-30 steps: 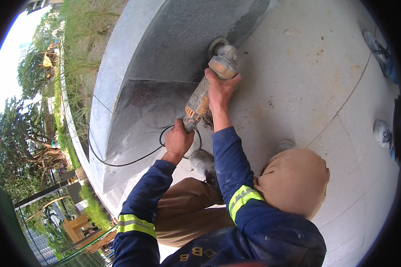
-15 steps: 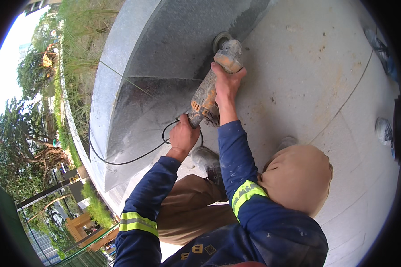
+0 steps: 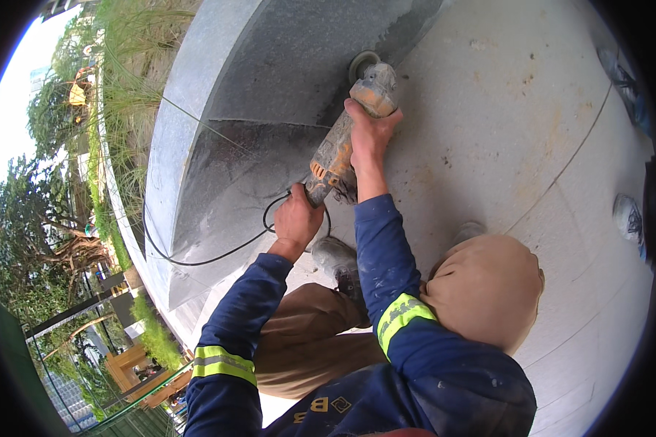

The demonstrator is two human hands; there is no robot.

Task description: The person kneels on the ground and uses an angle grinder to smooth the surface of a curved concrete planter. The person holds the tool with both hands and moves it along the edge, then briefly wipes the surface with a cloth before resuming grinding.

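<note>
A dusty orange-and-grey angle grinder (image 3: 333,154) slants up and to the right between my hands. My left hand (image 3: 297,222) is closed around its rear handle, where the black cord (image 3: 229,258) comes out and loops to the left. Farther up, my right hand (image 3: 372,135) wraps the body just behind the gear head. The round disc (image 3: 363,65) at the head is against or very close to the face of the curved grey stone wall (image 3: 277,65), low down near the floor. Whether it spins I cannot tell.
A joint line (image 3: 262,124) crosses the wall's face, with a darker stretch below it. Tall grass (image 3: 135,87) grows behind the wall's top. My boot (image 3: 334,256) stands close to the wall. Another person's shoes (image 3: 627,217) are on the concrete floor (image 3: 503,131) at the far right.
The view has shifted very slightly. Both hands keep the same grip on the angle grinder, and its disc stays at about the same spot on the wall.
</note>
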